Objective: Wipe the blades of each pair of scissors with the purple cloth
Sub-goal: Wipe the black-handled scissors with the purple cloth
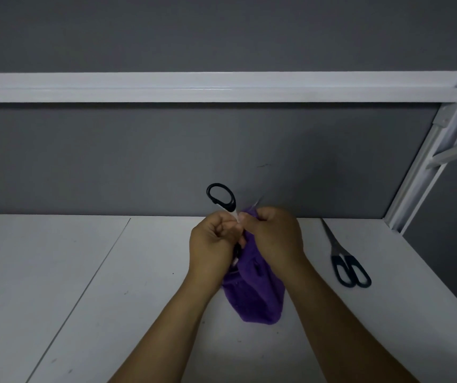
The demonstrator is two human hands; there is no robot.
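My left hand [213,243] grips a pair of black-handled scissors [221,197] above the white table; one handle loop sticks up past my fingers and the rest is mostly hidden. My right hand [273,236] holds the purple cloth [255,288] bunched around the scissors, with a thin blade tip showing just above it. The cloth hangs down between my two wrists. A second pair of scissors [344,261], with dark blue handles, lies closed on the table to the right, tips pointing away from me.
The white table [83,286] runs to a grey back wall [166,161] with a white rail across it. A white metal frame [426,172] rises at the right, beside the table's right edge.
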